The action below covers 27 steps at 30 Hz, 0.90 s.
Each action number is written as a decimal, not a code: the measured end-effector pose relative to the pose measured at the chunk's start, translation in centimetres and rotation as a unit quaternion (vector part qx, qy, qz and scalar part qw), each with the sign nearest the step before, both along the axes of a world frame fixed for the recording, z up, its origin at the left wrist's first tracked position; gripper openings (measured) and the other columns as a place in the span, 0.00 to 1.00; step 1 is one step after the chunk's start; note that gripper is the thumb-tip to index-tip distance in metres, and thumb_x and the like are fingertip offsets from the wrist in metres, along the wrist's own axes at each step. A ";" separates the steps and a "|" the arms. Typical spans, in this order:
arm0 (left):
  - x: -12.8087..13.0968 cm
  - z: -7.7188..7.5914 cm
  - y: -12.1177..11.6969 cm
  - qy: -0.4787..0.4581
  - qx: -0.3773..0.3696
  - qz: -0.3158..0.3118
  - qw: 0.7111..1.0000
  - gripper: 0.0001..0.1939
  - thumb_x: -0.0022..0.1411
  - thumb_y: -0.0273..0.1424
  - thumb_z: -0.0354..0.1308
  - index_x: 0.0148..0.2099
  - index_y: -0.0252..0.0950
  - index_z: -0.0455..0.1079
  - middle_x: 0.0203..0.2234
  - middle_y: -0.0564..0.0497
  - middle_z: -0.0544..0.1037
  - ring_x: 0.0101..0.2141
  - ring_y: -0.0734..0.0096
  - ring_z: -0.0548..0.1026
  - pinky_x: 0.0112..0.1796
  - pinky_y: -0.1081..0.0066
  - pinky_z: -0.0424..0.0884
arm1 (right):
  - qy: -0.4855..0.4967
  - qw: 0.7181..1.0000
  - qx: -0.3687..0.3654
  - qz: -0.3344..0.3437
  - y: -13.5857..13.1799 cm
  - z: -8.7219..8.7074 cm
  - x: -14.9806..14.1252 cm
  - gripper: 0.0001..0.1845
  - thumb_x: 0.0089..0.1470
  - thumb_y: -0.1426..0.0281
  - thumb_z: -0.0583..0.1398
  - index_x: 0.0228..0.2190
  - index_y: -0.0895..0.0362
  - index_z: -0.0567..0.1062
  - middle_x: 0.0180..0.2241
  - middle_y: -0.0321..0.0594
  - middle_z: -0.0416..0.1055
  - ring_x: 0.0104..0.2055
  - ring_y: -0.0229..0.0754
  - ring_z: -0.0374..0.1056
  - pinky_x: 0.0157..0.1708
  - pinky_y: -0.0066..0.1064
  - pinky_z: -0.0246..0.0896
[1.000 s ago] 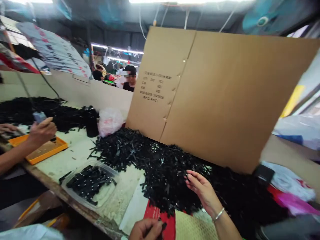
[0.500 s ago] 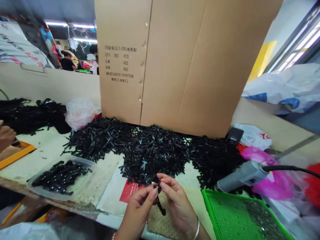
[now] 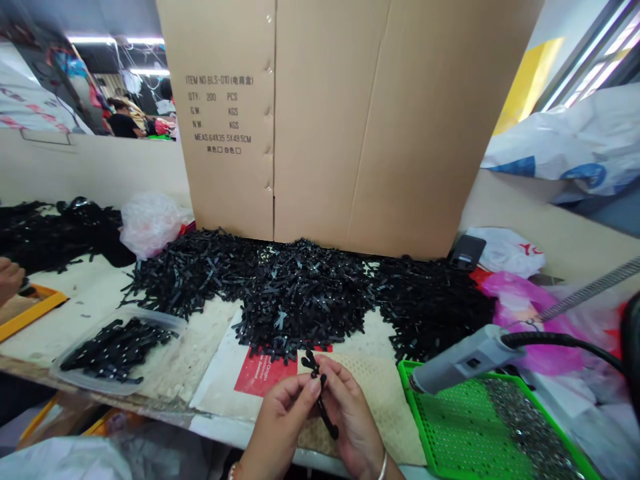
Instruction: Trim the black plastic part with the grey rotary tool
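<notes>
My left hand (image 3: pixel 280 417) and my right hand (image 3: pixel 350 413) meet at the near edge of the bench (image 3: pixel 90 313), and between them I pinch a thin black plastic strip (image 3: pixel 323 400): both sets of fingertips are closed on its upper part, its forked top pokes up above my fingers and its lower end hangs down across my right palm. On that wrist sits a silver bangle (image 3: pixel 383 467). Under my hands lies a beige perforated mat (image 3: pixel 380 393), touching a red printed card (image 3: pixel 260 373) on white paper to its left. Just beyond them, a large heap of the same black strips (image 3: pixel 300 293) spreads across the middle of the bench up to a tall brown cardboard sheet with printed text (image 3: pixel 320 120) standing along the far edge. Towards the near left corner sits a clear plastic tray with more black strips (image 3: pixel 117 347). At the near right corner a green perforated plastic basket (image 3: pixel 450 427) holds small silvery metal bits, and a grey handheld tool on a black cable (image 3: pixel 465 360) rests with its nose over the basket's far rim. At the left edge another person's hand (image 3: pixel 10 280) rests by an orange tray (image 3: pixel 30 313), with a second black heap (image 3: pixel 55 227) and a crumpled white plastic bag (image 3: pixel 150 223) behind.
</notes>
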State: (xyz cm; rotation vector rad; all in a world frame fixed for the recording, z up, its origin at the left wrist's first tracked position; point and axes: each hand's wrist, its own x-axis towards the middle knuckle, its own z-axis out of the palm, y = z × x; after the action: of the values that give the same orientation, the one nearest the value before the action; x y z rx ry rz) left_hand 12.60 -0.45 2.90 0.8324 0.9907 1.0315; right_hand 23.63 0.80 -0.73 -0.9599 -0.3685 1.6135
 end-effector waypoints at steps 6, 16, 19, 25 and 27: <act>-1.4 -0.3 0.5 0.103 0.056 -0.054 0.992 0.22 0.53 0.49 0.61 0.32 0.32 0.75 0.26 0.48 0.75 0.29 0.69 0.69 0.32 0.75 0.65 | -0.005 0.993 0.071 0.094 -0.3 -0.7 1.2 0.19 0.43 0.59 0.72 0.31 0.57 0.75 0.31 0.36 0.68 0.34 0.39 0.62 0.33 0.25 0.59; -3.9 0.4 0.7 0.287 0.150 -0.149 0.934 0.18 0.60 0.42 0.55 0.31 0.34 0.76 0.25 0.49 0.76 0.28 0.68 0.70 0.30 0.76 0.63 | -0.161 0.923 0.137 0.322 1.9 1.5 4.5 0.25 0.47 0.58 0.70 0.45 0.56 0.74 0.31 0.36 0.68 0.32 0.38 0.63 0.34 0.26 0.55; -3.9 0.4 0.4 0.288 0.150 -0.150 0.934 0.16 0.59 0.41 0.56 0.31 0.35 0.77 0.25 0.49 0.76 0.29 0.69 0.70 0.30 0.76 0.63 | -0.180 0.906 0.129 0.361 2.5 1.6 4.7 0.20 0.44 0.60 0.72 0.36 0.58 0.77 0.31 0.39 0.70 0.33 0.39 0.64 0.35 0.27 0.56; -4.3 -0.2 -0.1 0.117 0.026 -0.103 0.987 0.21 0.55 0.48 0.59 0.35 0.32 0.75 0.26 0.49 0.75 0.25 0.73 0.68 0.27 0.77 0.64 | -0.162 0.944 0.118 0.263 2.1 2.0 4.8 0.19 0.43 0.62 0.72 0.35 0.57 0.76 0.33 0.37 0.70 0.33 0.37 0.64 0.33 0.24 0.58; -4.5 -0.2 -0.4 0.069 -0.028 -0.119 0.990 0.23 0.54 0.49 0.60 0.36 0.31 0.75 0.28 0.46 0.76 0.26 0.73 0.70 0.26 0.77 0.66 | -0.158 0.950 0.122 0.240 1.9 2.2 4.7 0.19 0.44 0.63 0.72 0.36 0.57 0.75 0.32 0.36 0.69 0.33 0.36 0.63 0.33 0.24 0.57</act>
State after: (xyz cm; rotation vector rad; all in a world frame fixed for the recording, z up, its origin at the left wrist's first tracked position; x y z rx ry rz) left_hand 8.12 -0.81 2.72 0.9594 1.0046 0.7468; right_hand 28.31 2.69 1.47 -0.9847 -1.0662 1.7885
